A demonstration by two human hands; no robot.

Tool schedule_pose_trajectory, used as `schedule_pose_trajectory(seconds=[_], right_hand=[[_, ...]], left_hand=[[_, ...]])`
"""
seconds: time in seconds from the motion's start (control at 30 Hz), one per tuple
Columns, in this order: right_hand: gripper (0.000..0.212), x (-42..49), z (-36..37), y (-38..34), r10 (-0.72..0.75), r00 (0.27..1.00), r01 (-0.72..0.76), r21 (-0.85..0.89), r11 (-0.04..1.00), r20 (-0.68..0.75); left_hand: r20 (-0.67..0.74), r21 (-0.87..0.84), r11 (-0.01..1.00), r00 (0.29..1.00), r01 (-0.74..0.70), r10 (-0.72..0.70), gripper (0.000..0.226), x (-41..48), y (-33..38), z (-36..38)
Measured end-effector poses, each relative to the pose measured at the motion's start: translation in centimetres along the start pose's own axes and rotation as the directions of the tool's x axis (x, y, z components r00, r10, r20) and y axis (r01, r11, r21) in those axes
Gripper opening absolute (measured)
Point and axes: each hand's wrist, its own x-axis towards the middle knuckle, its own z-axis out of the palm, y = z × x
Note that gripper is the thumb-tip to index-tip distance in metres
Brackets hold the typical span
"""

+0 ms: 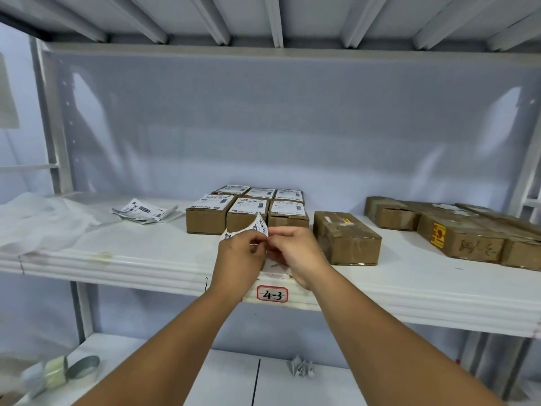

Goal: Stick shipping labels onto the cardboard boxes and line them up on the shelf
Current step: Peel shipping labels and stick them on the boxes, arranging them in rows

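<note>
1. Peeling is judged to be the step in hand: a shipping label (259, 227) is pinched along its lower part by the left hand (240, 250) and the right hand (295, 250), whose fingertips are brought together on it.
2. The label is held in the air just above the front part of the shelf (117, 265), in front of the six labelled boxes (248, 206) and to the left of a bare box (347, 238).
3. The label is expected to handle as thin, light, limp paper that curls and creases easily. Once its backing is off, one face is likely to be sticky, so it is best gripped only at corners or edges.
4. Its free end is curled upward and away from the hands, with print showing towards the camera. Its long axis cannot be told for certain, since the lower part is covered by fingers.
5. The bare box lies flat, top face up, its long axis running roughly front to back, slightly skewed. The labelled boxes are set in two rows of three, labels upward.
6. A stack of loose labels (143, 212) is seen at the left, and more unlabelled boxes (453, 230) are piled at the right.
</note>
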Motion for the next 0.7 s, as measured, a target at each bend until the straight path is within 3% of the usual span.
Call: schedule_pose_trajectory(seconds=[0.27, 0.5, 0.7], right_hand=[[0.027, -0.59, 0.01, -0.09, -0.015, 1.000, 0.014, -0.068, 0.998, -0.018], [0.013, -0.43, 0.02, 0.12, -0.059, 0.998, 0.057, -0.061, 0.997, -0.035], [0.019, -0.42, 0.08, 0.18, -0.054, 0.998, 0.053, -0.022, 0.998, -0.044]], left_hand=[[0.001, -0.161, 0.985, 0.998, 0.064, -0.064, 0.038, -0.47, 0.28, -0.29], [0.033, -0.175, 0.983, 0.998, 0.060, -0.055, 0.043, -0.26, -0.18, -0.46], [0.036, -0.192, 0.980, 0.998, 0.054, -0.048, 0.046, -0.24, -0.47, -0.47]])
